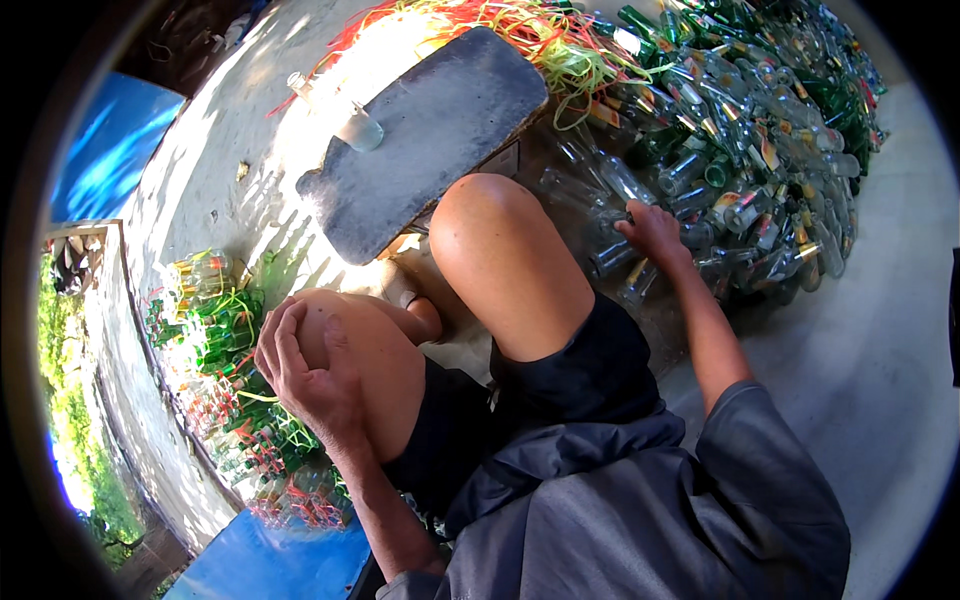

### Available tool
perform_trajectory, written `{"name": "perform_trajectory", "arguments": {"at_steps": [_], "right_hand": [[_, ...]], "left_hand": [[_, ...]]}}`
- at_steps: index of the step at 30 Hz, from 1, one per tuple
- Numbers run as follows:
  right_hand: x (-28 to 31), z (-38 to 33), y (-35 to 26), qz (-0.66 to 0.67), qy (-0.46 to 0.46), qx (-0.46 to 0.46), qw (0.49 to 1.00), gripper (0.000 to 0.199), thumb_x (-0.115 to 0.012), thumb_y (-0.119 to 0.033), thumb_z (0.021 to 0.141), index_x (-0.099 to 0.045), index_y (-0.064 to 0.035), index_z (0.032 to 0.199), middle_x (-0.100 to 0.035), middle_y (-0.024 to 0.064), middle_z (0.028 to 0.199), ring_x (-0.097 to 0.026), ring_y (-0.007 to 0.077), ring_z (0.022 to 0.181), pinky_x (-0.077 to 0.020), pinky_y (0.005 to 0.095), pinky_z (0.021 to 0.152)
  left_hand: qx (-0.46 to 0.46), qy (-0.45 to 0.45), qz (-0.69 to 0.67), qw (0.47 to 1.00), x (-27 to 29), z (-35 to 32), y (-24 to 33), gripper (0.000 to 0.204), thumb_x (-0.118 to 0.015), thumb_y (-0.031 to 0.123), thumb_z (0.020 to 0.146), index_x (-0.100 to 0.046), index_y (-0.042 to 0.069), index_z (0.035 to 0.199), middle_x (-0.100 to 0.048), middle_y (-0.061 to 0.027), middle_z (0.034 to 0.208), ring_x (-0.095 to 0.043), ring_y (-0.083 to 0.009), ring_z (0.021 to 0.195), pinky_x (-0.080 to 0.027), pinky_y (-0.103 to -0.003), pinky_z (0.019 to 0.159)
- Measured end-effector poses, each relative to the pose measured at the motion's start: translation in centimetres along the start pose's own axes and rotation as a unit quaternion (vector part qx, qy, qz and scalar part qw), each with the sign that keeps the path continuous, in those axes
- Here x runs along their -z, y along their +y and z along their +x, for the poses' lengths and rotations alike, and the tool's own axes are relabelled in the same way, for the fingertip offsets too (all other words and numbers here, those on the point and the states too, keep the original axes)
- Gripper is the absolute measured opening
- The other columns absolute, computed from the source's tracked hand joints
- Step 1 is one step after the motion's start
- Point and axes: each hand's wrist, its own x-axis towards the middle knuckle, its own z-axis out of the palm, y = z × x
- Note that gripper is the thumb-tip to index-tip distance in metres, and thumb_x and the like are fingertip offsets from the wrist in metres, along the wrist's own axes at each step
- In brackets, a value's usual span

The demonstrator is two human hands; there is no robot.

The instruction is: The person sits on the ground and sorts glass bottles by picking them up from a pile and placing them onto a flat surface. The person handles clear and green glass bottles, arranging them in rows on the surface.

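"Where's the clear bottle (626, 181)?"

"Just beyond the right hand (656, 236), slanting forward-left from its curled grip; I can't tell whether it's held. The left hand (318, 388) lies loosely spread, empty, on the knee (378, 325)."

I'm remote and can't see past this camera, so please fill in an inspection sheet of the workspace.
Surface: dark board with rounded corners, in front of the knees.
Things in use: clear bottle on the board, upright or lying unclear; heap of loose glass bottles at right.
Clutter: red and yellow-green strips past the board; strip-wrapped bottles at left.
Hands: left hand on the left knee, fingers empty; right hand at the heap, grip unclear.
Cables: nothing seen.
Surroundings: sunlit ground, blue panel, greenery, left.
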Motion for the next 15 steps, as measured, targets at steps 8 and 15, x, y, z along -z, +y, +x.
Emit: {"name": "perform_trajectory", "arguments": {"at_steps": [8,15], "right_hand": [[1.7,-0.7,-1.4,0.025,0.028,0.003,0.999,0.031,-0.072,-0.034,0.089,-0.071,-0.0068,0.103,-0.075,0.0251,0.100,-0.072,0.0457,0.099,-0.0564,0.0552,0.088],[9.1,-1.8,-4.9,0.000,0.081,0.068,0.994,0.029,-0.074,-0.030,0.088,-0.070,-0.0041,0.099,-0.072,0.0250,0.087,-0.070,0.0474,0.091,-0.0543,0.0551,0.080]], "left_hand": [[-0.002,0.015,-0.004,1.000,0.7,0.3,-0.6,0.032,-0.074,0.012,0.087,-0.070,0.002,0.117,-0.072,-0.0108,0.125,-0.060,-0.0331,0.124,-0.042,-0.045,0.114],[0.022,0.023,-0.016,0.999,1.4,0.2,-0.5,0.034,-0.077,0.013,0.082,-0.072,0.004,0.115,-0.071,-0.0105,0.126,-0.059,-0.0354,0.124,-0.045,-0.046,0.112]]}}
